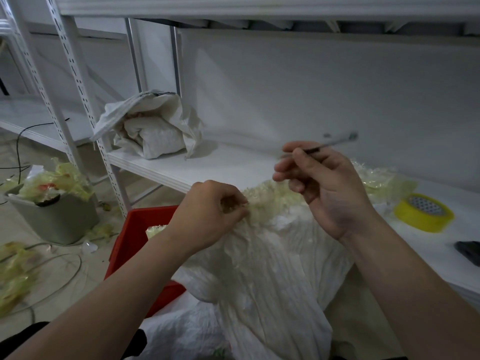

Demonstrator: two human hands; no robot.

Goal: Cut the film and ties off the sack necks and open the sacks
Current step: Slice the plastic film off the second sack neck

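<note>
Sack [259,268] leans on the shelf [220,165] edge, its neck wrapped in yellowish film [270,201]. Left hand [207,216] pinches the film to pull it tight. Right hand [322,188] holds a thin blurry tool [335,142] above, probably ready to cut.

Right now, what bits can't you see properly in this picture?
Head view only:
- Thin tool in the right hand: motion-blurred, type unclear.
- Sack neck: the left hand covers part of the film.
- Dark object on the shelf: cut off by the right edge.
- Grey bin contents: buried under yellowish film.
</note>
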